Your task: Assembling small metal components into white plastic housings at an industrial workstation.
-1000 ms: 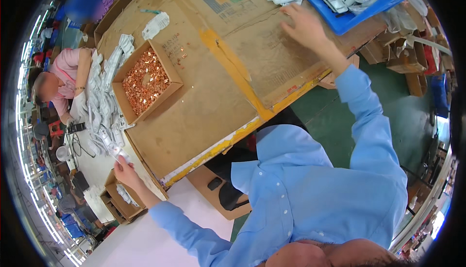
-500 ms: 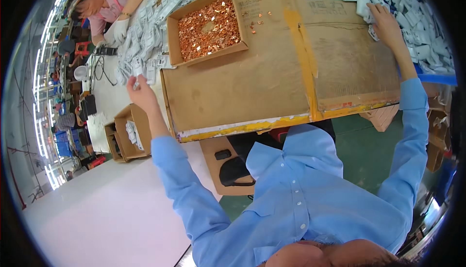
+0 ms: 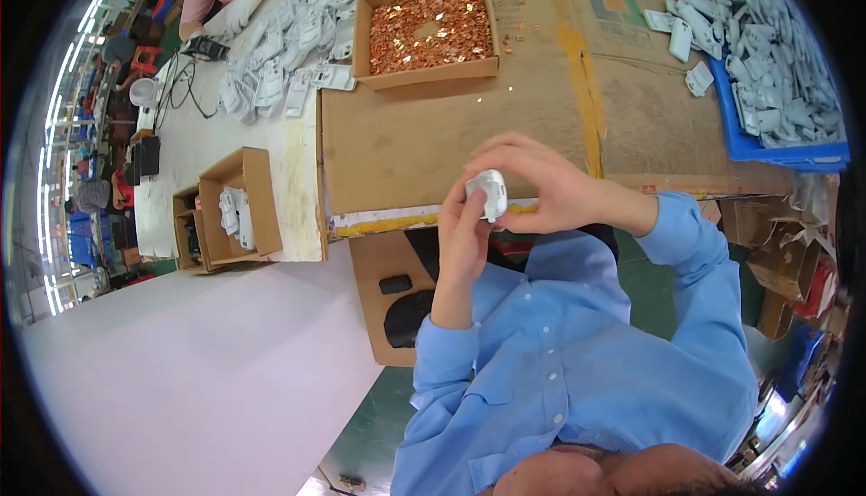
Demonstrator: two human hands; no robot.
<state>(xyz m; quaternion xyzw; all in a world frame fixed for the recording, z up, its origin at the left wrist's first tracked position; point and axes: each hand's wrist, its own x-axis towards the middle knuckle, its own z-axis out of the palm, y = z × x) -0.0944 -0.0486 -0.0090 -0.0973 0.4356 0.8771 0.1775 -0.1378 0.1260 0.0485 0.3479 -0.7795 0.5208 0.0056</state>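
Below cardboard-topped table (image 3: 406, 149), green floor (image 3: 646, 293)

At centre, a white casing (image 3: 495, 192). Above it, copper-orange pieces (image 3: 406, 38) glint in a brown box (image 3: 433, 74). The brown surface (image 3: 397, 149) bears a yellow stripe (image 3: 582, 72) and, upper right, a square print (image 3: 615, 0) of green, grey and orange. At right, a blue bin (image 3: 741, 146) with pale grey-white parts (image 3: 780, 81); lower centre, a light blue shirt (image 3: 586, 361).
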